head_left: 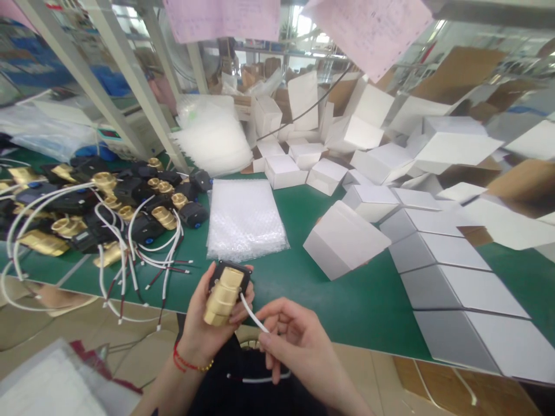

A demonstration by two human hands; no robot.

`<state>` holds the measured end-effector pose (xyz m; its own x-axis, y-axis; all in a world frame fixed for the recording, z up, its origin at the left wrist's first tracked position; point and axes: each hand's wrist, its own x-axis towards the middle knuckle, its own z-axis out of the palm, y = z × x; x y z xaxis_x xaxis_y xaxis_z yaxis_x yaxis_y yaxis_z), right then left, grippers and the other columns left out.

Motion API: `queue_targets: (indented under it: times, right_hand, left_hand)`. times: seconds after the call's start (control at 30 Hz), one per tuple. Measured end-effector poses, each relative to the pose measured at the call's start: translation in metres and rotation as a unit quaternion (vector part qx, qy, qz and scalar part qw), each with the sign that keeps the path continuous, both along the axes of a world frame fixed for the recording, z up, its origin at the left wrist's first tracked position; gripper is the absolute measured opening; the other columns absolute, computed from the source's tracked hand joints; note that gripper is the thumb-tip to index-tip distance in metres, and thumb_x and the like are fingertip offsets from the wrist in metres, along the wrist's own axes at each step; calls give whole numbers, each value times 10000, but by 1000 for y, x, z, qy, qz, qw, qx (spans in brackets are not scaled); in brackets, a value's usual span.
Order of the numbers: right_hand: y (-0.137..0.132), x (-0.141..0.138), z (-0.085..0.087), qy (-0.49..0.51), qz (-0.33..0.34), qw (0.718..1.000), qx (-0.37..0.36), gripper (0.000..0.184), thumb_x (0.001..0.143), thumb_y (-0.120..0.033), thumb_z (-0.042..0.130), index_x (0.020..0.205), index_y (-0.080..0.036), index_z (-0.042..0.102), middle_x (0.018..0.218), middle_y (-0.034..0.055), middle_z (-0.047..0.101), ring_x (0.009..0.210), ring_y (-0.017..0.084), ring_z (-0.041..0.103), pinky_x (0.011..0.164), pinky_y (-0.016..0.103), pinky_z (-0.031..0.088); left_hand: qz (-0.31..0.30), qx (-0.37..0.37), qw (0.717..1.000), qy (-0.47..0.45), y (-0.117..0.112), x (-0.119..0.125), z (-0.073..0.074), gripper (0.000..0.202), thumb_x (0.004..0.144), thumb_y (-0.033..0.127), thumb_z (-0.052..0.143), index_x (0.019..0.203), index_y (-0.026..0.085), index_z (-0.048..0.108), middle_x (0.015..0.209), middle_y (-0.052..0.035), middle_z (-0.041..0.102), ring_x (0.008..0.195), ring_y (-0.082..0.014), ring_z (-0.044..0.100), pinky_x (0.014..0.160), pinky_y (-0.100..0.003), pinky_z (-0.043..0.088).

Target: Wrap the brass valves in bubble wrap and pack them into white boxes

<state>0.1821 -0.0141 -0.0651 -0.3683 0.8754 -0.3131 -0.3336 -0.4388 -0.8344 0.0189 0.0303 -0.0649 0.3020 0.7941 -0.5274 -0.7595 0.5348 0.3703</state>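
Note:
In my left hand (203, 332) lies a motorized brass valve (224, 294), its brass body facing up and its black housing underneath. My fingers wrap around its sides, just over the table's front edge. A white cable (254, 314) runs from the valve to my right hand (299, 341), which pinches it between thumb and fingers. The cable's loose end (260, 380), with thin wires and a small plug, hangs below that hand. Beyond the valve, a stack of bubble-wrap bags (243, 219) rests on the green table (299, 294).
Many similar valves (125, 199) with trailing cables crowd the table's left. White boxes (472, 294) line the right, and one white box (342, 240) sits tilted nearer the middle. More boxes and white foam sheets (212, 138) pile up behind. Pink papers (225, 17) hang overhead.

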Motion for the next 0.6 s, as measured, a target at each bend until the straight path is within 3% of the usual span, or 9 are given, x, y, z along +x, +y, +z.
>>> queue_targets:
  times: [0.07,0.23,0.43,0.53,0.6]
  right_hand:
    - [-3,2,1,-11,24,1000,-4,387,720,-466,818,807,-143,622,598,-41,572,421,54,503,383,147,444]
    - [-6,-1,2,-45,40,998,16,419,736,-537,785,777,-154,621,584,-33,565,415,54,483,374,141,385]
    - [0,9,-9,-101,-57,990,78,384,814,-543,704,796,-168,621,579,-27,544,432,71,439,382,173,313]
    - [6,21,-20,-184,-102,968,136,315,896,-483,614,835,-174,627,608,-22,532,474,92,442,435,205,325]
    - [7,24,-26,-278,-98,934,203,267,952,-401,535,813,-184,606,647,-9,529,550,117,480,516,231,353]
  left_hand:
    - [19,-2,999,-47,-1,-1,1,544,1001,464,339,1003,40,680,669,-43,506,439,-57,373,360,-136,338]
    - [69,-41,994,-77,-5,0,5,409,992,325,354,1071,42,641,723,-35,483,478,-54,375,399,-125,369]
    - [91,-20,995,-20,-4,3,7,377,979,388,437,1041,95,666,844,-109,598,565,-103,451,464,-202,456]
    - [101,-19,995,18,-3,4,8,260,952,342,495,996,147,662,857,-93,630,592,-125,518,492,-235,484]
    - [116,-32,991,60,-3,5,9,152,917,254,537,940,149,645,833,-73,641,593,-136,564,476,-234,485]
